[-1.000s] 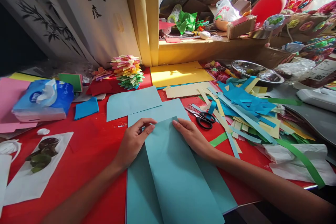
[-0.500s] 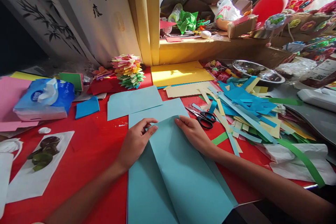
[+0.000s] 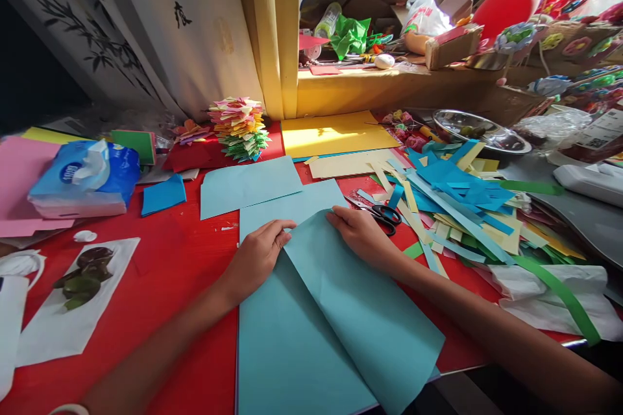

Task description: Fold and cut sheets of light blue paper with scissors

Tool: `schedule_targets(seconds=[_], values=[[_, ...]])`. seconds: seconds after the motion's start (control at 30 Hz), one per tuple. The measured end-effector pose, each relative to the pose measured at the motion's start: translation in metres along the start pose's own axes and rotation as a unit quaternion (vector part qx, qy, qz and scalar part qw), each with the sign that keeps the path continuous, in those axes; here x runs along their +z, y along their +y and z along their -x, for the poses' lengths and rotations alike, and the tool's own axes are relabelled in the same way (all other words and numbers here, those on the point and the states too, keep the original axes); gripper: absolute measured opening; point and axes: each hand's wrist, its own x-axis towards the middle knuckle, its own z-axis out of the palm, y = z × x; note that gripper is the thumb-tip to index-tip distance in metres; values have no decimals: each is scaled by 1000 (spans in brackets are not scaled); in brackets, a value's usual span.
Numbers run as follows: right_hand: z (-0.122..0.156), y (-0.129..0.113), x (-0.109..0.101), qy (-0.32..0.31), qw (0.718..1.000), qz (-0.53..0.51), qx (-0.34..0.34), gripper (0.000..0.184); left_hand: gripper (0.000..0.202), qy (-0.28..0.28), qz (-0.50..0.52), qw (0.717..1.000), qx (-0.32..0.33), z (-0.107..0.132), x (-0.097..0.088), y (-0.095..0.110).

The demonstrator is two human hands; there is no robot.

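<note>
A light blue sheet of paper (image 3: 360, 311) is lifted and slanted between my hands, its near end bending over the table's front edge. My left hand (image 3: 260, 249) pinches its upper left corner between thumb and fingers. On the upper right corner, my right hand (image 3: 357, 233) is closed in a similar pinch. Beneath lies more light blue paper (image 3: 277, 343), flat on the red table. Another light blue piece (image 3: 250, 187) rests just beyond my left hand. Black-handled scissors (image 3: 382, 215) lie beyond my right hand, with part of them close to my wrist.
A heap of coloured paper strips (image 3: 462, 201) covers the right side, near a metal bowl (image 3: 481, 130). At left are a blue tissue pack (image 3: 85, 178) and a napkin (image 3: 63, 331) with dark green peels. A folded-paper stack (image 3: 241, 130) stands at the back.
The lifted sheet has swung to the right at its near end, uncovering more of the paper below. Both hands keep their pinch and have shifted only slightly.
</note>
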Motion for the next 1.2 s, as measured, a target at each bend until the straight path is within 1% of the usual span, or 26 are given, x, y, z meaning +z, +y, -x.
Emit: schedule_targets(seconds=[0.07,0.17,0.23,0.33,0.43,0.53,0.77,0.83,0.93,0.97,1.03,1.1,1.2], values=[[-1,2,1,2,998,59,-20,30,26,-6,-48,999,20,1,3,-1],[-4,6,2,7,987,155,-53,26,21,-32,-119,988,94,1,5,-6],[-5,9,3,9,975,210,-67,24,20,-43,-152,979,131,0,4,-9],[-6,11,4,6,962,262,-78,24,19,-25,-208,964,162,-1,2,-11],[-5,10,3,1,958,276,-78,25,21,-8,-263,943,203,-2,0,-10],[-5,9,3,-6,959,275,-75,25,22,-15,-292,924,244,-3,0,-10],[-5,12,4,7,957,275,-89,24,23,-17,-354,894,274,-1,-1,-8],[-5,14,4,9,956,276,-94,23,25,-19,-359,894,268,0,-1,-6],[-5,14,5,12,956,276,-99,23,33,-21,-356,902,245,5,0,1],[-5,14,5,13,956,274,-100,23,33,-20,-353,906,234,7,2,4],[-5,14,5,16,957,272,-102,23,26,-21,-339,913,225,11,6,8],[-5,13,5,17,957,272,-101,23,20,-31,-307,920,242,15,12,11],[-6,13,6,18,956,275,-98,23,22,-43,-247,928,276,17,19,13]])
